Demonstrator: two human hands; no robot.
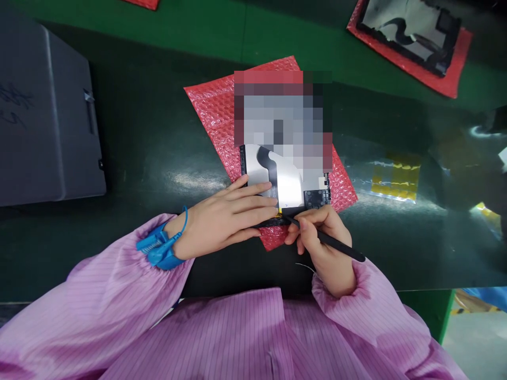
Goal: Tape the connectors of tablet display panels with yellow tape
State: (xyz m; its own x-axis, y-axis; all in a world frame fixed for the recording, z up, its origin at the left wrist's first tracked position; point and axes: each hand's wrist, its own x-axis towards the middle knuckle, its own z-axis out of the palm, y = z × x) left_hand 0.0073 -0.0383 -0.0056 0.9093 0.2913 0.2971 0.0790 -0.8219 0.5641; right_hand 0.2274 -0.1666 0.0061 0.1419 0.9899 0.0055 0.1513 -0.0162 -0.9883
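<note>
A flat tablet-like screen panel point(291, 182) with a silvery back and black edges lies on a red bubble-wrap sheet point(214, 113). Its upper part is blurred out. My left hand point(225, 214) rests flat on the panel's lower left, fingers stretched out over a black flex cable point(270, 163). A blue wrist strap point(160, 247) is on that wrist. In a pen-like grip my right hand point(322, 237) holds a slim black stick-shaped tool point(340, 245). The tool's tip meets the panel's lower edge, close to a small yellow strip point(280, 210) by my left fingertips.
A grey case point(51, 116) stands at the left of the dark green table point(158, 132). At the upper right, another panel point(412, 34) lies on red bubble wrap point(461, 58). Amber tape strips point(396, 177) lie to the right. The table's front edge runs near my body.
</note>
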